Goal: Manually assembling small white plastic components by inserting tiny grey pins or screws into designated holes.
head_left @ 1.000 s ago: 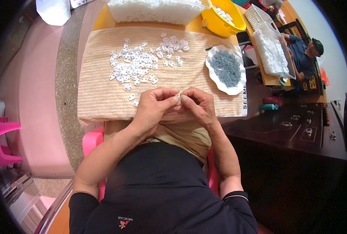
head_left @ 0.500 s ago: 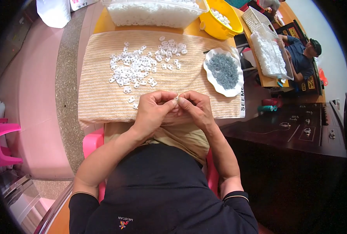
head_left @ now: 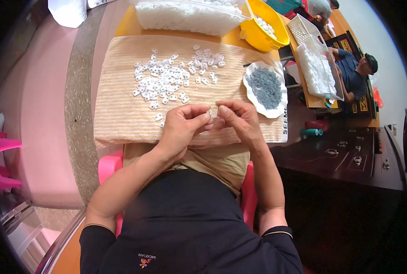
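Above the near edge of a striped tan towel (head_left: 114,109), my left hand (head_left: 183,125) pinches a small white plastic piece (head_left: 211,112) between thumb and forefinger. My right hand (head_left: 244,122) is just to its right, thumb and forefinger pressed together; whatever they hold is too small to make out. A slight gap separates the fingertips of both hands. Beyond my left hand lies a loose pile of white two-holed plastic pieces (head_left: 160,81), with a smaller cluster of white pieces (head_left: 204,60) to its right. Small grey-blue pieces (head_left: 264,86) fill a wavy-rimmed white plate (head_left: 276,111) on the right.
At the table's far side stand a clear bin (head_left: 185,28) of white pieces and a yellow basin (head_left: 254,39). Off to the right, a person (head_left: 352,68) sits by another clear bin (head_left: 320,73). A dark wooden surface (head_left: 322,164) lies right, a pink stool (head_left: 2,145) left.
My right hand has moved right and slightly up, so the fingertips, which met before, are now apart. The view has shifted a little, moving the table contents rightward.
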### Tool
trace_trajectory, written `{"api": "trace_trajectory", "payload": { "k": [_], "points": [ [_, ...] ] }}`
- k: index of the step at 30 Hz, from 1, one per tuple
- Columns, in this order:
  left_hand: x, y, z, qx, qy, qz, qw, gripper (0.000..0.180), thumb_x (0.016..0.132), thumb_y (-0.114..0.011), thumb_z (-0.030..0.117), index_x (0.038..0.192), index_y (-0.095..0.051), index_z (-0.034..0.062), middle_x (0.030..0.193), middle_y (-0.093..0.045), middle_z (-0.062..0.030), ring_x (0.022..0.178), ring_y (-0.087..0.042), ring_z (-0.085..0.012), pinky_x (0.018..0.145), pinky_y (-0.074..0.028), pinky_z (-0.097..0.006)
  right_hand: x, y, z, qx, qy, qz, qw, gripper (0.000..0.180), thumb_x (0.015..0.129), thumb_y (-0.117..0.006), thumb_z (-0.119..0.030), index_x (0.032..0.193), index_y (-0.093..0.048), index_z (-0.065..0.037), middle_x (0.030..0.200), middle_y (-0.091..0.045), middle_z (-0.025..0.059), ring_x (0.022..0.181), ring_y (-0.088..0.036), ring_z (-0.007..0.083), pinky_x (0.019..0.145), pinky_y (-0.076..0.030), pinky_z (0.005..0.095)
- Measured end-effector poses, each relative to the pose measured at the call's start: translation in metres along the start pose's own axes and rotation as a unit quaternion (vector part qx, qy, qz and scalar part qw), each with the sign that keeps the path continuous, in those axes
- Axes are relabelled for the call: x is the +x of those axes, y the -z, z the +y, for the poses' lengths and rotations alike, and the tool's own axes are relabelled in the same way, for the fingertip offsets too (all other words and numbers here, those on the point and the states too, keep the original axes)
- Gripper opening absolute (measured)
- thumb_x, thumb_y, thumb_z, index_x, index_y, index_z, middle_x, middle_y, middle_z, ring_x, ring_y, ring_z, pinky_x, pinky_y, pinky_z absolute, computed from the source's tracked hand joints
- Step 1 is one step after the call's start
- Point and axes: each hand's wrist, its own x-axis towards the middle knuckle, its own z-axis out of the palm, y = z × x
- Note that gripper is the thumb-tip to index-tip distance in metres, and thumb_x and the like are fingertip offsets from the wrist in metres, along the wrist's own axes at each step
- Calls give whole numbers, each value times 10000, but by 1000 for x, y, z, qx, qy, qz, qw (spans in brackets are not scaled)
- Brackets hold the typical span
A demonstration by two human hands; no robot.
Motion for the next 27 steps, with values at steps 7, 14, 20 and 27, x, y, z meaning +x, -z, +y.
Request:
{"api": "trace_trajectory", "payload": {
  "k": [7,14,20,27],
  "points": [
    [0,2,2,-36,12,5,999,177,883,-640,37,1042,-609,-34,881,-659,-100,782,-659,-157,754,-578,-284,67,21,-35,-463,243,114,844,148,867,-632,-104,920,-680,26,757,-671,156,680,-657,209,625,-511,325],
    [1,3,3,-48,16,6,999,198,873,-641,15,1049,-601,-66,880,-655,-109,773,-649,-150,736,-570,-267,125,27,-23,-648,143,104,741,249,847,-601,-223,912,-687,1,875,-656,227,852,-621,404,786,-478,467],
    [0,3,6,-59,16,8,998,200,869,-646,14,1047,-601,-64,881,-654,-105,777,-649,-149,744,-573,-269,131,24,-22,-626,111,90,767,238,829,-609,-231,915,-693,-26,872,-667,207,863,-635,372,791,-486,448],
    [1,3,2,-51,14,5,999,194,866,-650,16,1039,-606,-60,881,-653,-102,774,-649,-147,736,-573,-266,124,21,-4,-562,200,134,791,211,801,-628,-139,985,-700,-63,906,-678,167,887,-641,336,826,-487,411]
  ]
}}
